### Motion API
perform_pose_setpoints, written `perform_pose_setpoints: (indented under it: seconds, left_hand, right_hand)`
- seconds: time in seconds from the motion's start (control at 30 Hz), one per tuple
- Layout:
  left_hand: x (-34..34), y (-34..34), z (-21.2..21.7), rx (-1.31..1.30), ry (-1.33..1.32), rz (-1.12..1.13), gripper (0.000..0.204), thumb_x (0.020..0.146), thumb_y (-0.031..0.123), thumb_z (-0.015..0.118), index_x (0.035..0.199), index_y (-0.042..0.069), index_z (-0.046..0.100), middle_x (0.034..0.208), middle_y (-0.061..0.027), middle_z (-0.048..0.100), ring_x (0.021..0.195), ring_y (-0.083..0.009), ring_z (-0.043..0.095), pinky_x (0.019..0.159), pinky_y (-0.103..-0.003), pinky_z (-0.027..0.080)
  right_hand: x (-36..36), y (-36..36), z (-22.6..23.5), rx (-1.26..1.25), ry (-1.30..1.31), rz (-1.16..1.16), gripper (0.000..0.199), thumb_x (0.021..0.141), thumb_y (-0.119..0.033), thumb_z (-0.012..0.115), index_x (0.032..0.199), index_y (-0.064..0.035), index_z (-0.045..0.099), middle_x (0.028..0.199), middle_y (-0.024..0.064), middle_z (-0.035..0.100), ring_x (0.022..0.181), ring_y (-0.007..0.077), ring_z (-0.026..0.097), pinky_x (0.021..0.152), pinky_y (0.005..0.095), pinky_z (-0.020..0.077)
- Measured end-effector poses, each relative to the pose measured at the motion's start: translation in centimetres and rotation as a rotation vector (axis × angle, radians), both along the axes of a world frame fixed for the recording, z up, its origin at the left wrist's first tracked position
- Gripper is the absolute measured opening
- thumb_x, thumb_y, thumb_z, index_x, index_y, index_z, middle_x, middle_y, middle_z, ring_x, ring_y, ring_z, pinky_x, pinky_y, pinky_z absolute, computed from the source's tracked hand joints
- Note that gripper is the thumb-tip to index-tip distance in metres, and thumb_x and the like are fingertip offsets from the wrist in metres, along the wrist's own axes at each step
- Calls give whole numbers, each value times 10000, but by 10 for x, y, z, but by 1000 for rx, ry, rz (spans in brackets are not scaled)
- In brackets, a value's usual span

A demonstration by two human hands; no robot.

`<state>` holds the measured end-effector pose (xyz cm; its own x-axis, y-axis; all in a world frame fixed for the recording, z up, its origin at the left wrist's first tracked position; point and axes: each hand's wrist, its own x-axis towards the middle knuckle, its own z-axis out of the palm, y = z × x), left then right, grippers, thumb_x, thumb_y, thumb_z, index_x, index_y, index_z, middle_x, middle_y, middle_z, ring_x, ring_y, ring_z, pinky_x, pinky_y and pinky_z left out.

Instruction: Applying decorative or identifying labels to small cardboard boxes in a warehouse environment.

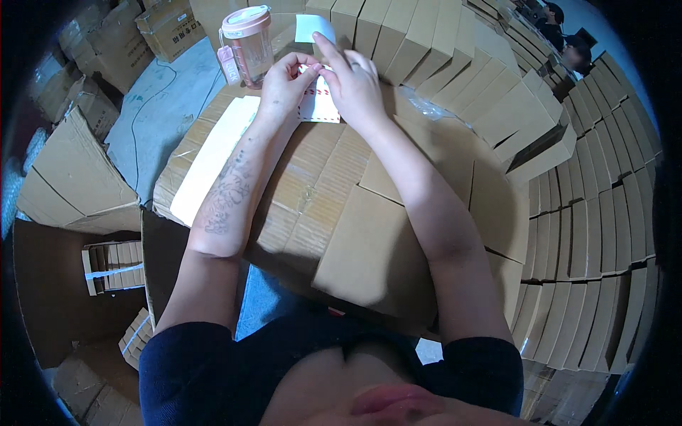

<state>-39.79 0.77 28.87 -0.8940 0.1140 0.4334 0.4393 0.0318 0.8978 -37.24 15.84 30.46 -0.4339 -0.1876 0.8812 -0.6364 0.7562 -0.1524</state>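
My left hand (284, 84) and my right hand (353, 86) meet over a large brown carton (305, 192) that serves as a work surface. Both sets of fingertips pinch the upper part of a small white sheet with red printed marks (320, 108); whether a smaller piece is between them is too small to tell. My right index finger points up and away. Just beyond the fingers a blank white slip (314, 28) stands up. Under my left forearm lies a long white sheet or stack of sheets (213, 160). A pink-lidded clear tumbler (249, 46) stands beyond my left hand.
Rows of narrow brown boxes (426, 42) line the back, with stacked boxes (582, 234) along the right. Clear plastic film (426, 106) lies right of my hands. An open carton (78, 284) at lower left holds strapped bundles. Two people are at the far right.
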Motion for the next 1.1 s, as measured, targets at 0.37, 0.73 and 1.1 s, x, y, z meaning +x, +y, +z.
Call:
perform_pose_setpoints:
  seconds: [0.37,0.73,1.1]
  left_hand:
    - [4,3,1,-20,0,128,150,893,160,693,951,23,678,740,-2,654,640,-41,558,579,-218,460]
    - [8,6,2,-54,19,242,153,883,145,693,957,11,689,728,-14,650,642,-51,563,582,-238,475]
    - [-5,-3,-11,40,-1,276,164,896,140,673,970,-6,675,705,-6,626,613,-45,546,556,-226,471]
  right_hand:
    - [0,1,-7,173,-34,-89,668,846,-75,626,1446,-234,378,842,93,652,820,291,624,826,433,486]
    - [11,-4,-7,178,-87,-123,655,841,-93,621,1439,-183,369,936,136,657,890,316,628,825,447,493]
    - [14,-19,-15,215,-106,-43,752,862,-150,590,1518,-148,221,1148,278,610,1069,411,600,938,474,480]
